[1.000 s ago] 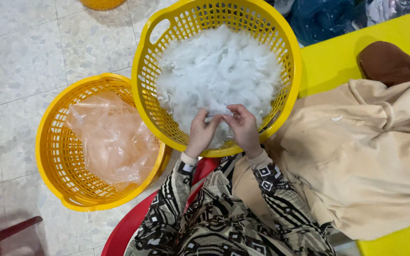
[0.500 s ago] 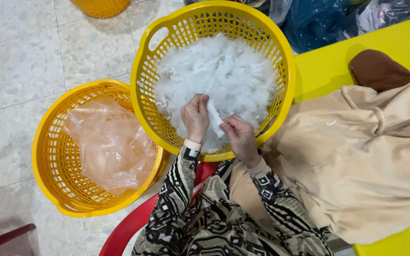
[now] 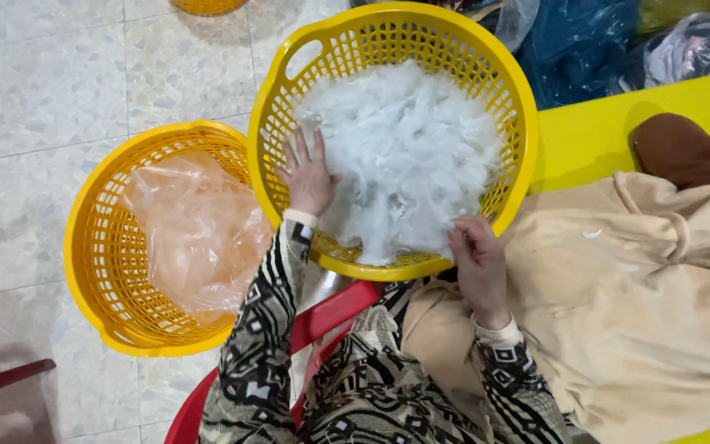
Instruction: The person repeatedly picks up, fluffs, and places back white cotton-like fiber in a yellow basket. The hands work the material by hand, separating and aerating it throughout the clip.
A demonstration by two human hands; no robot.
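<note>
The left hand (image 3: 309, 174) lies flat with fingers spread on the left edge of the white fluffy fibre pile (image 3: 404, 148) inside the far yellow basket (image 3: 513, 107). The right hand (image 3: 480, 261), fingers curled together, pinches fibre at the pile's near right edge, over the rim.

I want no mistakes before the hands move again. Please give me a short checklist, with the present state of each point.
1. Left hand placed inside the upper basket, on the white fluffy pile: ok.
2. Right hand at the near rim of that basket: ok.
3. Right hand gripping a piece: cannot tell, fingers curled.
4. Lower basket within reach on the left, clear plastic bag inside: ok.
5. Upper basket steady on its support: cannot tell, underside hidden.
6. Beige cloth kept out of both baskets: ok.
</note>
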